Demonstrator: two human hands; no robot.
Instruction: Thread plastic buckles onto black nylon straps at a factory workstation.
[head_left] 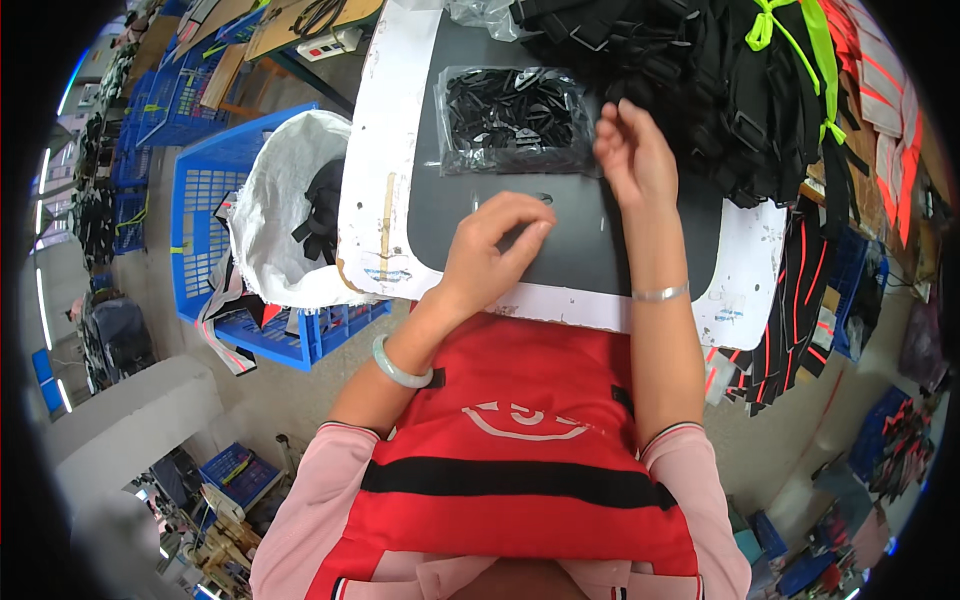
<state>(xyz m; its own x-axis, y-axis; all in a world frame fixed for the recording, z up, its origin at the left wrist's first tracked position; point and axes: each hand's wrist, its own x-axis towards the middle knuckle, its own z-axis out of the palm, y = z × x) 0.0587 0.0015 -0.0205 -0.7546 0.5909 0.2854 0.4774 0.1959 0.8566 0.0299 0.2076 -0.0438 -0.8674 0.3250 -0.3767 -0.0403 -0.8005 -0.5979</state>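
My left hand [498, 245] hovers over the near part of the dark grey table mat [455, 225]. Its fingers curl loosely with the thumb apart, and nothing shows between them. A small dark piece [545, 198], too small to name, lies by its fingertips. To the right, my right hand [637, 160] is raised with half-bent fingers apart and no visible object in them. It is between a clear plastic bag [515, 120] of small black plastic buckle parts and a big heap of black webbing straps with buckles [690, 100]. Whether its fingertips touch the straps, I cannot tell.
A blue plastic crate [205, 215] with a white woven sack [275, 215] holding black pieces stands left of the white-edged table [375, 210]. Neon yellow ties [822, 75] hang on the strap heap. Orange-and-grey strips [880, 90] lie at the far right.
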